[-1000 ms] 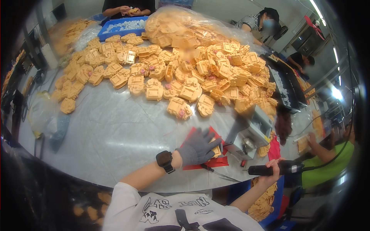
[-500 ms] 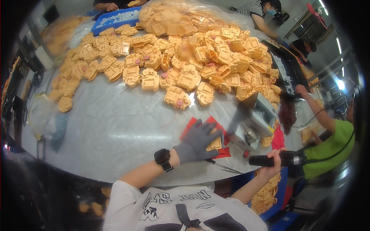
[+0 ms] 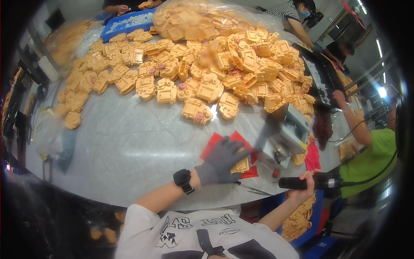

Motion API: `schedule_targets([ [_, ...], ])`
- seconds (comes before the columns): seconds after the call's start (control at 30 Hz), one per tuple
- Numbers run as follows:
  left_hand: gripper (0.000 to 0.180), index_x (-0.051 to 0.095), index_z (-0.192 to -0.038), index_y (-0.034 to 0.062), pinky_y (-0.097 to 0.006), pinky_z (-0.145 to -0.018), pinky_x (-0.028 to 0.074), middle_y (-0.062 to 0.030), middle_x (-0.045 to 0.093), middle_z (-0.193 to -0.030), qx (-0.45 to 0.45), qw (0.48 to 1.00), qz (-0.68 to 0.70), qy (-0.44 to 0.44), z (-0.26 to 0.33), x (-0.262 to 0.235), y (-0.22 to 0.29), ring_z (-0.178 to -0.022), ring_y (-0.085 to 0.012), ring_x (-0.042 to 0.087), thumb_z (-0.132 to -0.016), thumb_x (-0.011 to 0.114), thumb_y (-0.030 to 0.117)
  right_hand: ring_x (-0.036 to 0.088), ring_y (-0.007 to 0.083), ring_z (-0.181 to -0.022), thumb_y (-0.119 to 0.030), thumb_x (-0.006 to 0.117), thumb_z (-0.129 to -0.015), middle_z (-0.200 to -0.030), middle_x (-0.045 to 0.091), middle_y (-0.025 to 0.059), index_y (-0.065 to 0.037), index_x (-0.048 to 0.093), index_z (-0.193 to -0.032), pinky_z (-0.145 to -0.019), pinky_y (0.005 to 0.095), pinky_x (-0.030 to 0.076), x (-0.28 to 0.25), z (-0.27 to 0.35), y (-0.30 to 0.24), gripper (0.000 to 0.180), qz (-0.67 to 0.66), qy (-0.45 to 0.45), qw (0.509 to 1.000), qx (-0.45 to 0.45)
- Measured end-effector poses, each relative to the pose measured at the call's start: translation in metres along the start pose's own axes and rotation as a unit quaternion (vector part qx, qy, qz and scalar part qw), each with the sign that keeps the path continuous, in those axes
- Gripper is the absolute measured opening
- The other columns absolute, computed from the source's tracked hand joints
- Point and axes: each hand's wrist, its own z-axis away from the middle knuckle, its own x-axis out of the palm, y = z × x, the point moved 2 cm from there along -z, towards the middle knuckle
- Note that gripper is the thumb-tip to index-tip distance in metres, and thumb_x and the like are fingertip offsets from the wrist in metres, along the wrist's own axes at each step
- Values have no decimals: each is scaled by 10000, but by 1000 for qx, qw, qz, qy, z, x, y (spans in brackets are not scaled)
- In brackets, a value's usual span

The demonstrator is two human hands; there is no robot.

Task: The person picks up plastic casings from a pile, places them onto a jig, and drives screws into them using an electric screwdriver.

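My left hand [image 3: 220,162], in a grey glove with a black watch at the wrist, curls over a yellow-orange plastic housing [image 3: 243,165] and holds it down. Much of that housing is hidden beneath the glove. It rests among red pads [image 3: 211,146] on the metal table [image 3: 129,155]. My bare right hand [image 3: 307,184] is wrapped round a black electric screwdriver [image 3: 290,183], held level at the table's near right edge with its tip toward the left. A slim metal tool with a dark handle [image 3: 255,189] lies between the two hands.
A grey metal box-like device [image 3: 286,127] stands right of the pads. Beyond lies a large heap of yellow-orange housings [image 3: 250,60], some with pink parts. A blue tray [image 3: 129,23] holds pale pieces at the back. A blue bin [image 3: 317,207] of housings is below right. Several people work around.
My left hand's spread fingers have drawn closer together around the housing, and the hand has shifted slightly. The right hand and screwdriver stay almost in place.
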Motion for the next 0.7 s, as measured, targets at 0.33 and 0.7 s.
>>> schedule_targets([
  [0.33,689,414,-1239,140,-517,-986,263,-142,462,-1107,4,998,-68,-16,-1,-3,8,-1143,-316,399,-644,662,384,446,126,-643,-34,523,-763,-687,424,32,-1,424,-1095,-653,234,365,7,-7,-2,347,17,-8,1000,-10],
  [0.7,677,419,-1245,141,-476,-969,302,-157,435,-1128,-24,996,-85,6,4,2,10,-1132,-331,393,-655,663,362,473,137,-615,-22,527,-740,-745,497,62,5,462,-1076,-600,245,406,4,-1,-3,343,29,3,999,-21],
])
